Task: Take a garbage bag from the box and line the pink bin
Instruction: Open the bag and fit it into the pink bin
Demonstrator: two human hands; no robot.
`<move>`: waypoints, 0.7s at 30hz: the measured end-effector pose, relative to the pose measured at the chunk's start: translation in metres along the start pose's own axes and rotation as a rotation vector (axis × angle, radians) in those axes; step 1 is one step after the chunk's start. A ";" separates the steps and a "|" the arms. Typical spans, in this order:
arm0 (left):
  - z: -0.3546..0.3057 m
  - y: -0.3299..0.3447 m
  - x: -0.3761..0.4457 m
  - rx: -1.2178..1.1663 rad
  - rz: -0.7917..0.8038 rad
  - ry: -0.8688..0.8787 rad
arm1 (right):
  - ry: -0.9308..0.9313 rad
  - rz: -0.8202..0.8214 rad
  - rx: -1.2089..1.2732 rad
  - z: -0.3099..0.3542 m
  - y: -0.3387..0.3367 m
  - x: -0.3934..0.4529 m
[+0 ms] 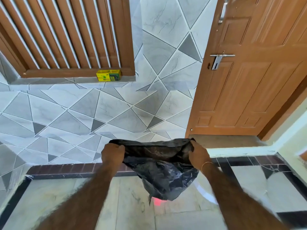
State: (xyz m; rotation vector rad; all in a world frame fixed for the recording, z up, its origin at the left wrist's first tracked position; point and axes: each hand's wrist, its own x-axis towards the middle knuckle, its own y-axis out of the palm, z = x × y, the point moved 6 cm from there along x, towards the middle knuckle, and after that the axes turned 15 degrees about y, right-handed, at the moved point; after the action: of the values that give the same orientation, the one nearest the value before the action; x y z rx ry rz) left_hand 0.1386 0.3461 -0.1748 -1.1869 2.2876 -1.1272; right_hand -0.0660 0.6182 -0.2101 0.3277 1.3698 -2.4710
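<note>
I hold a black garbage bag (159, 165) spread out in front of me at about waist height. My left hand (113, 155) grips the left end of its upper edge and my right hand (198, 154) grips the right end. The bag hangs down between them, crumpled. Below its lowest tip a small patch of the pink bin (157, 202) shows; the rest of the bin is hidden behind the bag. The yellow and green bag box (108, 75) stands on the window ledge on the far wall.
A brown slatted window (63, 34) is set in the grey tiled wall (116, 113). A wooden door (252, 72) with a metal handle stands at the right. A white curved object (206, 195) lies on the floor by my right forearm.
</note>
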 end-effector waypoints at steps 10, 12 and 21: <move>0.003 0.025 0.089 0.134 0.241 0.260 | 0.056 -0.102 -0.147 0.004 -0.017 0.035; -0.011 0.030 0.112 0.138 0.302 0.332 | 0.053 -0.095 -0.181 0.016 -0.022 0.041; -0.016 0.022 0.107 0.283 0.034 0.705 | -0.162 -0.487 -0.371 0.041 -0.022 0.036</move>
State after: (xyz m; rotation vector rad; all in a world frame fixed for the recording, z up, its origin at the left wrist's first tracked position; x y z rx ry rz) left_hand 0.0533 0.2764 -0.1746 -0.7011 2.4626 -2.0205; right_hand -0.1101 0.5894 -0.1837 -0.3192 1.9713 -2.4420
